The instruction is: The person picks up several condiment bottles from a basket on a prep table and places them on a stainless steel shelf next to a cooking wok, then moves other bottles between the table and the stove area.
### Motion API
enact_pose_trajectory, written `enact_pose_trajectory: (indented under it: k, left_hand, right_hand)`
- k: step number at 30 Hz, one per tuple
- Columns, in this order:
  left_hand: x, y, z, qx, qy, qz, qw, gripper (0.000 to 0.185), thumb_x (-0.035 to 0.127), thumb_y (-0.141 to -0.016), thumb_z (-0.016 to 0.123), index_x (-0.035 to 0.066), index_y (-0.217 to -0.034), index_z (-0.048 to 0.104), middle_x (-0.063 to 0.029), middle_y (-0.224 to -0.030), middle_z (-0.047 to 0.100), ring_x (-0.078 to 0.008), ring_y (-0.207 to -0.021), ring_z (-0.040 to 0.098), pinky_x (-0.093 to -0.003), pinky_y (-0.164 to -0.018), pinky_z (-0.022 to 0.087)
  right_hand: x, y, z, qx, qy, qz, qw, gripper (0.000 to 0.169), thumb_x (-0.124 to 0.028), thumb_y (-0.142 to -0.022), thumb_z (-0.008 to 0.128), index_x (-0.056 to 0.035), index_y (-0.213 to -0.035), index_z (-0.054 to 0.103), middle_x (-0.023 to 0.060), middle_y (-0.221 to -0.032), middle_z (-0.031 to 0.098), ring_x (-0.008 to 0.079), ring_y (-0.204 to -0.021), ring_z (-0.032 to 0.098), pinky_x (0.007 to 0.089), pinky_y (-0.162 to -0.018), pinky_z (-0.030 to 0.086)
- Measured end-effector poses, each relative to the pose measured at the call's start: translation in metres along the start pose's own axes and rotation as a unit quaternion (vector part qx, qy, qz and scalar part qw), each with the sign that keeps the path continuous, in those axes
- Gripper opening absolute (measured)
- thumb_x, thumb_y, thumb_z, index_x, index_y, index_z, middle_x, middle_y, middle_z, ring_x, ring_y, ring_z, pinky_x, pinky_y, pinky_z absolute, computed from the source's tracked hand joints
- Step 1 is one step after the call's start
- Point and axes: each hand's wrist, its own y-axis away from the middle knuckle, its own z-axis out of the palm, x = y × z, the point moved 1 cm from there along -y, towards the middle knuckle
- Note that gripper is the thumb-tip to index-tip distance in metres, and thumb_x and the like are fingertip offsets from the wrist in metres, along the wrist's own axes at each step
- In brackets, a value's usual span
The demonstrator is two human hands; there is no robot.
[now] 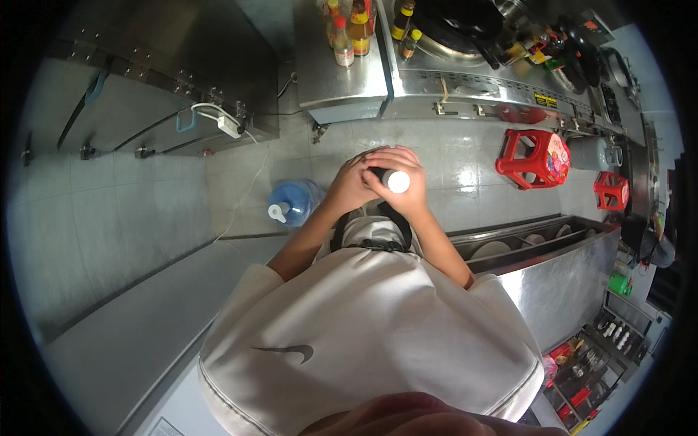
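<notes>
Both my hands are wrapped around a small dark cylindrical container with a white round top (399, 182), held in front of my waist. My left hand (354, 182) is on the picture's left side of it, with its fingers partly hidden under the other hand. On the other side, my right hand (402, 169) has its fingers laid over the left ones and its thumb near the white top. What the container is, I cannot tell. Most of its dark body is covered by my fingers.
A blue water jug (297, 203) stands on the tiled floor. Ahead are a steel counter with sauce bottles (343, 49) and a stove with a black wok (463, 19). Red plastic stools (534, 159) stand right, above a steel cabinet holding plates (556, 278). A person (657, 245) is far right.
</notes>
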Motion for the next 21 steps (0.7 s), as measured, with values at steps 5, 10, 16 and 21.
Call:
enact_pose_trajectory:
  k: [5,10,16,21]
  left_hand:
    - [-0.037,-0.034,0.019,0.084,-0.042,0.000,0.996,0.071,0.021,-0.068,0.091,0.003,-0.131,0.063,-0.0182,-0.132,0.066,-0.0383,-0.115,0.065,-0.0455,-0.098,0.053]
    - [-0.082,-0.108,0.022,0.005,-0.005,-0.061,0.998,0.059,0.017,-0.074,0.087,0.005,-0.127,0.065,-0.0172,-0.122,0.070,-0.0376,-0.113,0.066,-0.0446,-0.098,0.052]
    - [-0.096,-0.200,0.017,0.068,0.001,-0.095,0.993,0.057,0.015,-0.079,0.081,0.005,-0.132,0.064,-0.0178,-0.125,0.070,-0.0391,-0.116,0.066,-0.0456,-0.100,0.052]
    - [-0.102,-0.242,0.022,0.121,-0.042,-0.198,0.972,0.061,0.015,-0.079,0.080,0.008,-0.137,0.063,-0.0178,-0.133,0.068,-0.0398,-0.125,0.062,-0.0459,-0.107,0.050]
  right_hand:
    - [0.042,-0.046,0.000,0.058,0.010,0.069,0.996,0.015,-0.012,-0.079,0.085,-0.0043,-0.091,0.080,0.0083,-0.100,0.081,0.0244,-0.098,0.075,0.0385,-0.098,0.051]
    - [0.104,-0.107,-0.006,-0.019,-0.018,0.065,0.998,0.013,-0.013,-0.078,0.086,-0.0074,-0.086,0.078,0.0061,-0.094,0.080,0.0261,-0.089,0.075,0.0373,-0.091,0.052]
    - [0.174,-0.186,-0.024,-0.101,-0.066,0.010,0.993,0.041,-0.022,-0.074,0.090,-0.0085,-0.111,0.076,0.0097,-0.117,0.075,0.0299,-0.108,0.069,0.0409,-0.096,0.051]
    - [0.200,-0.239,-0.053,-0.119,-0.130,0.043,0.983,0.046,-0.014,-0.076,0.088,-0.0093,-0.120,0.074,0.0110,-0.130,0.067,0.0336,-0.118,0.064,0.0432,-0.101,0.051]
